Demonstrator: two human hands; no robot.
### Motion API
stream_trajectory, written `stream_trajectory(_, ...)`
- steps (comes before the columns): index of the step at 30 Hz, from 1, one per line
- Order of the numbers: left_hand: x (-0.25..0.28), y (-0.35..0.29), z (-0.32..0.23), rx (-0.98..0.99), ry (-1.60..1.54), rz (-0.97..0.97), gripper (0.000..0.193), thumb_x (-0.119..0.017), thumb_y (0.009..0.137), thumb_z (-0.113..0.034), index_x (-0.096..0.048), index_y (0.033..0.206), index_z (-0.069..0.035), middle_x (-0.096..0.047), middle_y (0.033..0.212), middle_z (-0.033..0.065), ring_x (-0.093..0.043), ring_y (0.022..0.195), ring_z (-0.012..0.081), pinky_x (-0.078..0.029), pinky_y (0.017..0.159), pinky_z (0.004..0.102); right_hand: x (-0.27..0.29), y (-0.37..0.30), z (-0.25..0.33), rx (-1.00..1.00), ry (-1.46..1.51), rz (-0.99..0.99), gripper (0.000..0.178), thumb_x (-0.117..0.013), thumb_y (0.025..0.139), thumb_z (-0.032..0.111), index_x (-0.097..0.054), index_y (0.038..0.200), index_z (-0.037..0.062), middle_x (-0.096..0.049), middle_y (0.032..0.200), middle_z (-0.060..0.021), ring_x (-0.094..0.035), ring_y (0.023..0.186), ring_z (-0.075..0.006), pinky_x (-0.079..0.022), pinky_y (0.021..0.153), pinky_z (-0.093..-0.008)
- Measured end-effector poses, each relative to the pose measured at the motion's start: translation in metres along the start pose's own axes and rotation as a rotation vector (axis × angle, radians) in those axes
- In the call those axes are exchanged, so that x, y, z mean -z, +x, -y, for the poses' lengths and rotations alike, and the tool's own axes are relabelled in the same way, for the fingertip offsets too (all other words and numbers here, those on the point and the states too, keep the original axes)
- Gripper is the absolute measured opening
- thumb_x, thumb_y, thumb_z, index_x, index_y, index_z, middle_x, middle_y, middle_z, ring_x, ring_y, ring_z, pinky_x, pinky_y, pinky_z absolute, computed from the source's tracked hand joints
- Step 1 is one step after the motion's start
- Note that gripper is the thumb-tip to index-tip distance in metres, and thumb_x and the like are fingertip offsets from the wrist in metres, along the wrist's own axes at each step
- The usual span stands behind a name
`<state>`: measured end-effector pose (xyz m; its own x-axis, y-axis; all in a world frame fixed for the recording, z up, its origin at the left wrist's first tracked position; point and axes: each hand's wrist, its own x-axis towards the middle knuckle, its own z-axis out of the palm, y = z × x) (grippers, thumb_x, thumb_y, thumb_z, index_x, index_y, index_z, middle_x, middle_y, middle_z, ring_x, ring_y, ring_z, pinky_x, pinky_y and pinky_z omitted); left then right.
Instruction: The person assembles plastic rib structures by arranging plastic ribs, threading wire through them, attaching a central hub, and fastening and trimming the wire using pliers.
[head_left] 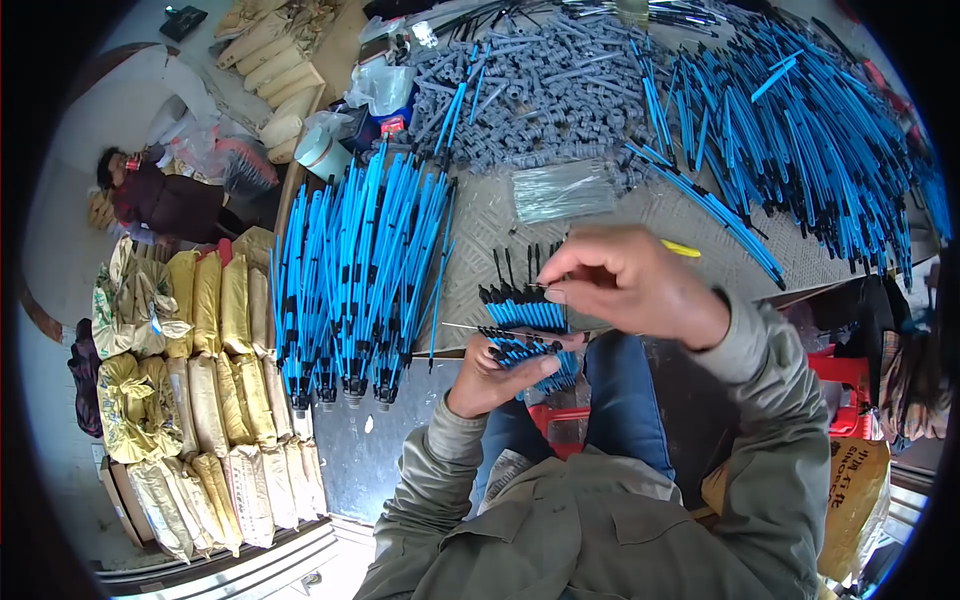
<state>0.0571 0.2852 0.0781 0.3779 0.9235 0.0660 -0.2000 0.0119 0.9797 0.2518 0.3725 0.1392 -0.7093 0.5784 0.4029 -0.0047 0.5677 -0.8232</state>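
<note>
In front of my lap, my left hand (492,382) is closed round a bundle of blue tubes (532,316) with black ends. A thin pale wire (466,326) sticks out to the left of the bundle. Above its right side, my right hand (642,285) is closed, thumb and forefinger pinched at a thin strand by the black ends. Most of that strand is hidden by the fingers. Just beyond, a flat stack of thin, pale wires (565,190) lies on the patterned table cover (478,228).
Blue-and-black tubes (360,265) are heaped at left, and a larger pile (790,130) lies at far right. Grey ribbed fittings (540,85) cover the far middle. A yellow strip (680,248) lies right. Filled sacks (210,390) stand at left, near another person (170,200).
</note>
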Motion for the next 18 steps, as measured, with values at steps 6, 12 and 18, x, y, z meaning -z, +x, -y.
stream_trajectory(6,0.001,-0.002,-0.004,-0.022,-0.008,0.028,0.027,-0.060,0.083,0.005,-0.057,0.110,0.006,-0.065,0.104,0.0148,-0.060,0.103,0.0209,-0.047,0.090,0.0336,-0.015,-0.008,0.010,-0.103,-0.007,-0.133,0.016,-0.066,0.078,0.003,-0.061,0.093,0.0035,-0.053,0.070,-0.0019,-0.047,0.057,-0.0087,-0.036,0.049,-0.0259)
stream_trajectory(12,-0.001,0.002,-0.005,-0.031,0.021,0.029,0.027,-0.061,0.082,0.005,-0.059,0.109,0.005,-0.065,0.103,0.0138,-0.060,0.101,0.0197,-0.047,0.090,0.0328,-0.006,-0.002,0.008,0.015,-0.159,-0.081,0.014,-0.067,0.078,0.005,-0.060,0.090,0.0039,-0.052,0.070,-0.0033,-0.047,0.055,-0.0128,-0.036,0.047,-0.0277)
stream_trajectory(18,-0.001,-0.004,-0.002,-0.049,0.078,-0.016,0.026,-0.063,0.081,0.005,-0.060,0.107,0.005,-0.065,0.102,0.0135,-0.061,0.100,0.0199,-0.048,0.088,0.0326,-0.011,0.003,0.014,-0.012,-0.203,-0.097,0.012,-0.066,0.077,0.007,-0.057,0.083,0.0043,-0.052,0.070,-0.0064,-0.052,0.057,-0.0211,-0.039,0.049,-0.0322)
